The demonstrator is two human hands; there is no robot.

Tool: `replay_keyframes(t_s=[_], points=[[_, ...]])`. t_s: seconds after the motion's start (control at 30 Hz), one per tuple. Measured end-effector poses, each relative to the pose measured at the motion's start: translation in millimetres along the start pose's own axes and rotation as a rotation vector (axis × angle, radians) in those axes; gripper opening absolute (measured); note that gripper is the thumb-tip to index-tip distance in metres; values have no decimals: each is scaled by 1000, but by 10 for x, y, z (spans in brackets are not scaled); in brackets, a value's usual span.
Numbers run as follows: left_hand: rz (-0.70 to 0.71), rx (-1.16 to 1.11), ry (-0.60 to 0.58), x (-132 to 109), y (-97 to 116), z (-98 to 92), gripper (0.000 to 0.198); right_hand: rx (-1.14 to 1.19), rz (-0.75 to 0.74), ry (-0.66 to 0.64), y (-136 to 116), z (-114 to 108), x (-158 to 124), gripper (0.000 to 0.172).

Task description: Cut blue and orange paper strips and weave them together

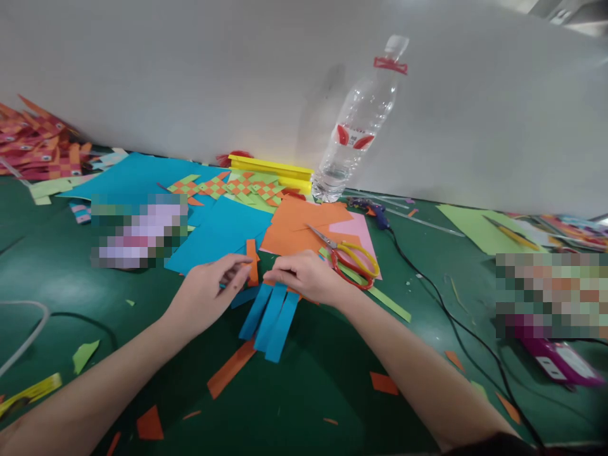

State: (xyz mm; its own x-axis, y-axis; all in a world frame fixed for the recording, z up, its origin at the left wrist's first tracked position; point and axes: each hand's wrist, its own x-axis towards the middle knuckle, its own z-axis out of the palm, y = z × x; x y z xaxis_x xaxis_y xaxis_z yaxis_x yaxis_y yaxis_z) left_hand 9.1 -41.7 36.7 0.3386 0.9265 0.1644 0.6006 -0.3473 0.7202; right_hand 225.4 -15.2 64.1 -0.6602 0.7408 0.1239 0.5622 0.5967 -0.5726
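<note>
My right hand (304, 277) is closed in a pinch on the top of a bundle of blue paper strips (275, 323). The strips fan downward over the table, with a bit of orange paper at their upper ends. Just to the left, my left hand (213, 285) has its fingers curled, thumb and fingertips against an upright orange paper strip (253, 256). Part of that strip is hidden by the fingers. Below the hands a longer orange strip (230, 370) lies beneath the blue ends. Scissors (354, 259) with red and yellow handles rest right of my right hand.
Blue sheets (228, 228) and orange sheets (299, 221) lie behind the hands. A tilted-looking plastic bottle (356, 120) stands by the wall. Woven paper fish (237, 188) lie before a yellow holder (270, 166). A glue gun (375, 210) trails a black cable (437, 291) rightward.
</note>
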Motion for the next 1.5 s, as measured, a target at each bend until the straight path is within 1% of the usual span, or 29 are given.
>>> replay_keyframes(t_s=[0.1,0.17,0.23,0.3,0.37,0.43,0.57,0.63,0.73,0.77,0.9,1.03,1.1,1.2,1.27,1.37,1.5], points=[[217,325,38,16,-57,42,33,133,37,-84,53,-66,-6,39],[337,448,-1,19,-66,85,32,213,60,-141,98,-96,-10,42],[385,523,-58,15,-53,118,36,271,84,-170,142,-120,-14,43],[397,583,-100,7,-27,130,42,324,101,-160,176,-139,-18,44],[390,636,-116,3,-8,126,39,374,111,-134,198,-157,-22,44],[360,667,-107,8,-8,116,34,417,127,-108,212,-174,-26,44],[300,673,-86,33,-69,102,28,458,182,-64,243,-194,-35,44],[273,681,-56,44,-112,90,22,465,197,-65,257,-197,-37,44],[231,683,21,55,-164,54,16,461,194,-66,257,-202,-37,44],[224,685,31,58,-177,39,16,457,189,-65,251,-203,-36,44],[232,702,-9,68,-202,-12,21,461,191,-67,225,-201,-34,45],[253,711,1,66,-190,-38,22,444,211,-58,229,-196,-37,44],[251,728,3,60,-176,-48,22,439,199,-65,230,-203,-40,44],[218,755,41,48,-150,-59,26,448,162,-105,216,-226,-47,44],[191,725,74,39,-128,-63,29,465,128,-137,201,-243,-52,43],[158,593,109,26,-93,-61,30,496,84,-145,185,-257,-62,44],[83,385,91,22,-75,-46,33,539,78,-109,183,-264,-74,46]])
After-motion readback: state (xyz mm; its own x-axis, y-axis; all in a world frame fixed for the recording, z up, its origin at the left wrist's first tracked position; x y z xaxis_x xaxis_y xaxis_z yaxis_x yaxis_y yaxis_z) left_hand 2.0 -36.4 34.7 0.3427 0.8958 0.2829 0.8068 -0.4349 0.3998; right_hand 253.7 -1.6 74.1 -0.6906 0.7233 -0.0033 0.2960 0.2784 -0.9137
